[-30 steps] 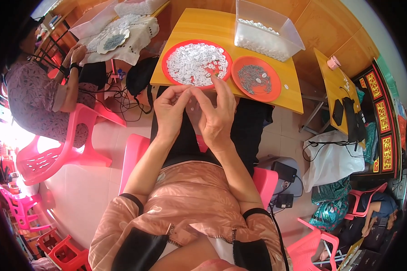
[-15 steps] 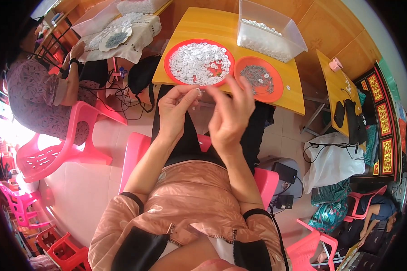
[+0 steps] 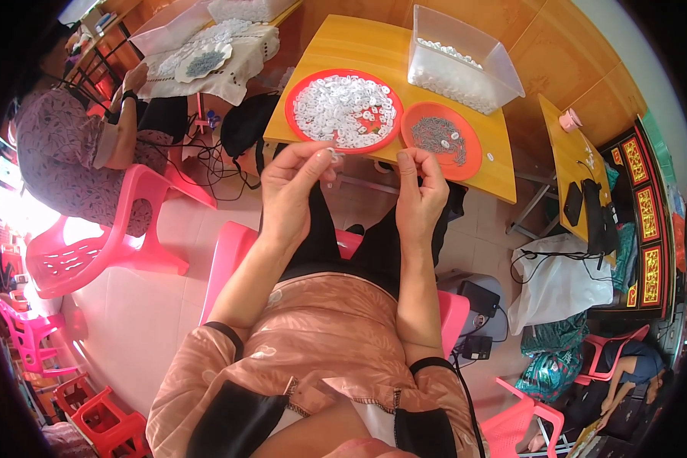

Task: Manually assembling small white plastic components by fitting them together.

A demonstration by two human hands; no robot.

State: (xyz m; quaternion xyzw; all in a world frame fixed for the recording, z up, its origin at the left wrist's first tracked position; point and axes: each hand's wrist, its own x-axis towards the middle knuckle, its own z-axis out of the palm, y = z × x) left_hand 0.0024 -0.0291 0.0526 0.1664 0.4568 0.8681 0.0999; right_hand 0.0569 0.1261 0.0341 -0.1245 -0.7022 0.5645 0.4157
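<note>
My left hand point(image 3: 291, 183) pinches a small white plastic piece point(image 3: 334, 155) between thumb and fingertips, just off the near rim of a red tray point(image 3: 289, 114). Many similar white plastic pieces point(image 3: 332, 107) are heaped on that tray. To the right, my right hand point(image 3: 422, 191) is closed in a pinch before the near edge of an orange plate point(image 3: 472, 156); whatever its fingertips hold is too small to make out. Small grey metal parts point(image 3: 435, 136) lie in a pile on the plate, with a few white pieces among them. The hands are apart.
Tray and plate stand on a yellow table point(image 3: 359, 38). Behind them is a clear plastic bin point(image 3: 466, 65) of white pieces. A person point(image 3: 76, 153) sits at the left beside a cloth-covered table point(image 3: 244, 57). A pink chair point(image 3: 130, 229) and cables are nearby.
My right hand, blurred and open near my left hand before, has moved right to the orange plate's near edge and closed into a pinch. My left hand keeps its white piece.
</note>
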